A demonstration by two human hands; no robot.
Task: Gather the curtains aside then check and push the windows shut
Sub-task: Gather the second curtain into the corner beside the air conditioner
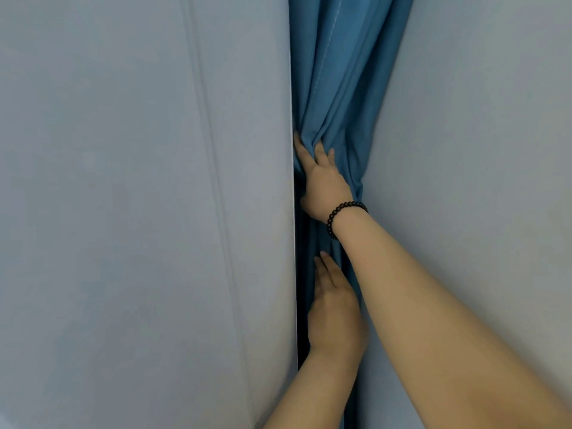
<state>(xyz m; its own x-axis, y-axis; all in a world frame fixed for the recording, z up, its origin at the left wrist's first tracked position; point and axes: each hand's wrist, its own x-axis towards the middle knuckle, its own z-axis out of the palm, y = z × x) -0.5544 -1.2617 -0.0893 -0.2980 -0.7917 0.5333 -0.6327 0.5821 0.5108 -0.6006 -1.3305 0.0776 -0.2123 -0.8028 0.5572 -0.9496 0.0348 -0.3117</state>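
Right forearm point(448, 305) is the closest thing to the camera, coming in from the bottom corner and stretching up to the right hand point(323, 181), which wears a black bead bracelet point(345, 215) at the wrist. That hand is dug into the blue curtain point(337, 88), fingers point(320, 151) curled into the bunched folds so the cloth puckers right at the fingertips. So it's gripping the curtain, pretty clearly.

Below it sits the left hand point(335, 311), reaching up from the bottom edge. Its fingers look mostly straight and lie flat against the lower part of the same curtain, pressing on it rather than grabbing; the fingertips end just under the bracelet wrist. Can't see a thumb wrapped round anything there.

The curtain itself is squeezed into a narrow strip, fanning wider above the right hand and pinched tight around and below it. To the left of both hands is a pale panel point(139, 212) with a faint vertical seam, its edge touching the curtain next to the right hand's fingers. To the right of the hands is a plain pale wall point(479, 134). A dark gap runs down between the panel edge and the curtain beside the left hand.

No window visible in this view, hidden if it's there.
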